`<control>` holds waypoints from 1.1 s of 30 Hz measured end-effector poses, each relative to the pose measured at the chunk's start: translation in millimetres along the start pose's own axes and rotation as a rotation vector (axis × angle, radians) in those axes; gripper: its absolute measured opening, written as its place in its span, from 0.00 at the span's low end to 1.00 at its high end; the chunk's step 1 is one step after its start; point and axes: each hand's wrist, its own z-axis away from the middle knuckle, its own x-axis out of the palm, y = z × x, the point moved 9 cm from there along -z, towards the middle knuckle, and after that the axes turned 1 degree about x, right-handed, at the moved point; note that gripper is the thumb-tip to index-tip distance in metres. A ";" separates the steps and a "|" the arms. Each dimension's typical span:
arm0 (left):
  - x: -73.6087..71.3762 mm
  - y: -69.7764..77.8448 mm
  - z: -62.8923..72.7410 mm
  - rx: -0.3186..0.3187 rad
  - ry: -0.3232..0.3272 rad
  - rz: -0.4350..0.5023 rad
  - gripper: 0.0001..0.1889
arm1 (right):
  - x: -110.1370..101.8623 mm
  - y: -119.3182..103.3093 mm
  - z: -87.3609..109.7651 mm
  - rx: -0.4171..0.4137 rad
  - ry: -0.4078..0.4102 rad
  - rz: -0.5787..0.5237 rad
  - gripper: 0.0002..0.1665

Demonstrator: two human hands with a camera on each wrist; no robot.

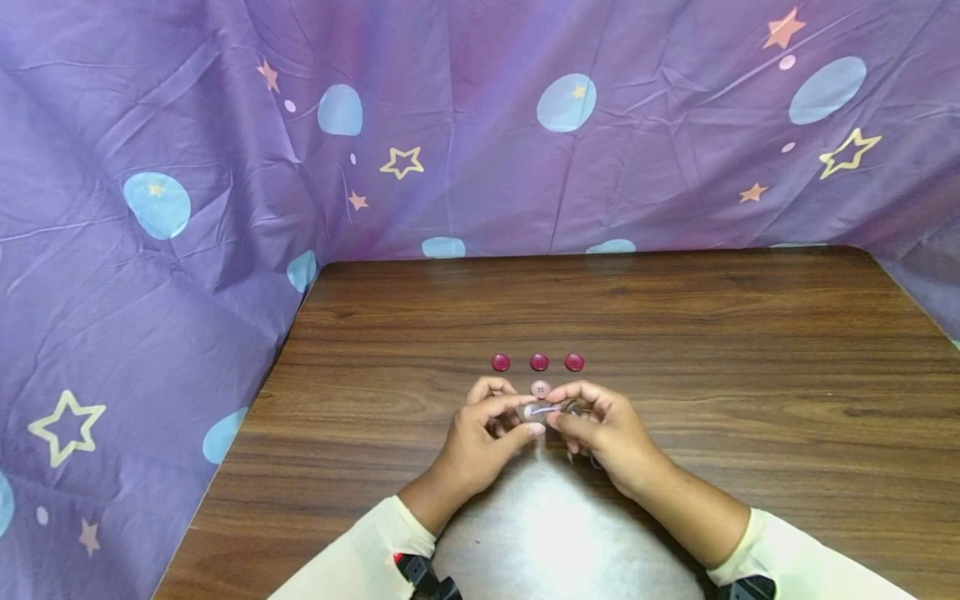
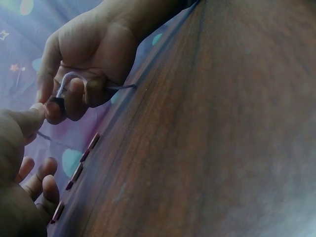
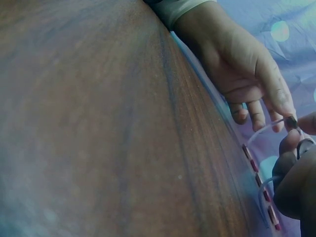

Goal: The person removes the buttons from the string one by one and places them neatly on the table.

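A: What does the head view give?

B: Left hand (image 1: 480,433) at nine o'clock, right hand (image 1: 609,427) at three, both pinching: the left on a small piece (image 1: 531,414), the right on a pale cord (image 1: 542,409). The piece is between them, above the table (image 1: 360,350); a pink button (image 1: 540,389) lies just past at twelve, three red buttons (image 1: 539,362) beyond it

A: What could go wrong?

B: A loose pinch might drop something so small; a tug from the right could pull the cord free, if it's threaded, which I can't tell

A: Left wrist view?

B: The cord loops over the right hand's fingers near ten o'clock, which the head view barely shows. That loop could snag

A: And the right wrist?

B: The piece's dark edge in the left pinch at three o'clock, and cord hanging around four, its end unclear
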 end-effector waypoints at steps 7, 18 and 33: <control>0.4 -0.4 0.3 0.020 -0.004 -0.005 0.18 | -0.5 0.6 -0.6 0.019 0.007 -0.008 0.15; -0.1 0.2 -0.2 0.017 -0.009 -0.018 0.18 | -2.9 -2.6 0.6 0.018 0.021 -0.004 0.18; -2.6 4.1 1.9 0.070 0.013 -0.035 0.18 | -6.2 -5.6 0.6 0.004 0.040 0.103 0.19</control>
